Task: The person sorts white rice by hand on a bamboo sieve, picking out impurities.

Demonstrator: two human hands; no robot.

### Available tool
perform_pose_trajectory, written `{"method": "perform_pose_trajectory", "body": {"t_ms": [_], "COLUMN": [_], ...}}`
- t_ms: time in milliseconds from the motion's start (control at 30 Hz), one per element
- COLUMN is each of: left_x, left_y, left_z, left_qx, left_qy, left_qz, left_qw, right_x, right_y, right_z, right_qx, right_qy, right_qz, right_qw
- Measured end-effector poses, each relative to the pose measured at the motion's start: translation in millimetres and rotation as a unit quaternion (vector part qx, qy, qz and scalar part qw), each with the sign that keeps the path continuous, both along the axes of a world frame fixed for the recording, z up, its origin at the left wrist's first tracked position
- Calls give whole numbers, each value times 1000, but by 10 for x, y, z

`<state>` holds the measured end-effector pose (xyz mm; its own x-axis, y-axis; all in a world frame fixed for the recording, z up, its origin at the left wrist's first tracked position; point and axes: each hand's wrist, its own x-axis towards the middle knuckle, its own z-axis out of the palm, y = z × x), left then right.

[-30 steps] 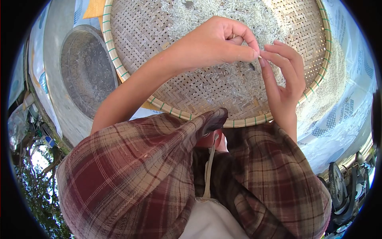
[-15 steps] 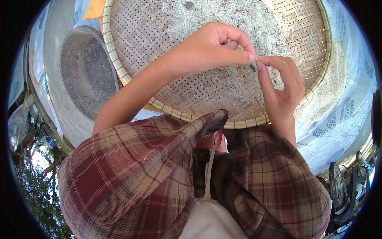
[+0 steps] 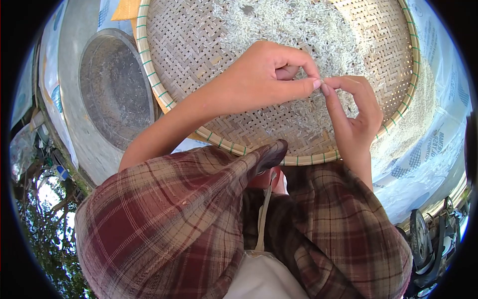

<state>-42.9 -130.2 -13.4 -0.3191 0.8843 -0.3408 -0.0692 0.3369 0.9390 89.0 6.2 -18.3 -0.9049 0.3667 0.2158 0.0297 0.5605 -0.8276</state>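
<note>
A round woven bamboo winnowing tray point(image 3: 174, 79) with a green-bound rim rests in front of me, white rice grains point(image 3: 294, 25) spread over its far and middle parts. Above it, the fingertips of my two hands meet. My left hand point(image 3: 269, 77) pinches thumb against forefinger, its other fingers curled. From the right, my right hand point(image 3: 356, 107) pinches the same way, its wrist over the tray's near rim. Between the touching fingertips is a tiny pale speck that looks like a rice grain, mostly hidden by the fingers.
A grey metal basin point(image 3: 117, 89) with a few scattered grains stands left of the tray. Beyond the right rim, more grain point(image 3: 423, 107) lies on a printed white plastic sheet point(image 3: 423, 159). A motorbike point(image 3: 423, 239) is at the lower right.
Both hands have shifted slightly down in view, and their fingertips have come closer together. The tray and basin appear a little further right and lower, as the camera has moved.
</note>
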Motion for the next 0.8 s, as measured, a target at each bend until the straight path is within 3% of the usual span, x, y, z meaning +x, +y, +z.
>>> {"method": "perform_pose_trajectory", "body": {"t_ms": [367, 467, 533, 667, 733, 800], "left_x": [-75, -133, -264, -722, -961, -1133], "left_y": [-64, -172, -361, -1123, -1548, -1893], "left_z": [21, 39, 116, 274, 383, 439], "left_qx": [-16, 0, -13, -3, -80, -266], "left_qy": [-33, -19, 36, 90, 156, 309], "left_qz": [-22, 10, 95, 354, 436, 436], "left_qw": [999, 1000, 995, 931, 882, 802], "right_x": [-54, -42, -34, 65, 137, 160], "right_y": [-70, -71, -44, 142, 260, 322], "right_z": [34, 27, 27, -46, -93, -108], "right_qx": [-32, -41, -30, -4, 44, 64], "right_qy": [-11, -18, 3, 0, -22, -24], "right_qz": [36, 40, 26, -83, -149, -150], "right_qw": [999, 998, 999, 997, 988, 986]}}
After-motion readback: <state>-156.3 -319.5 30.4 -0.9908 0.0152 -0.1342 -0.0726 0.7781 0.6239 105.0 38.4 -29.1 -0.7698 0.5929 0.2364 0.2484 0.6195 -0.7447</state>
